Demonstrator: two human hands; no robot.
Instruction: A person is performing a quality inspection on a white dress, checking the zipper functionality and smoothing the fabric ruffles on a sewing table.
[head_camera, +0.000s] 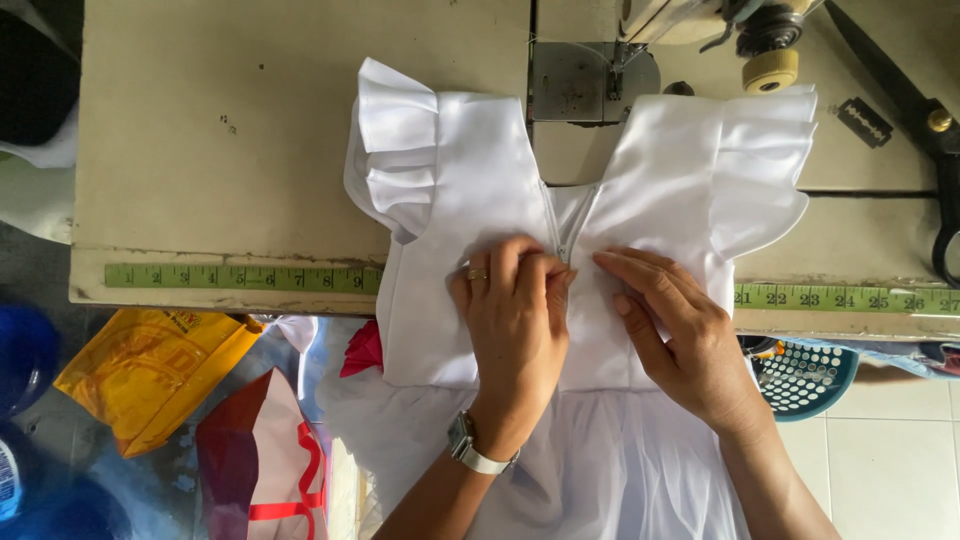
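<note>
A white dress (480, 160) with ruffled sleeves lies back-up across the front edge of a sewing table (250, 120), its skirt hanging down toward me. A zipper (565, 225) runs down the open V at the middle of the bodice. My left hand (512, 320), with a ring and a wristwatch, pinches the fabric at the bottom of the zipper. My right hand (675, 335) lies flat on the bodice just right of the zipper, fingers pointing at it.
A sewing machine (690, 30) stands at the table's far edge with its metal plate (580, 80). Black scissors (925, 120) and a razor blade (864, 122) lie at right. A green measuring tape (240, 277) lines the front edge. Bags (150, 375) and a teal basket (805, 375) sit on the floor.
</note>
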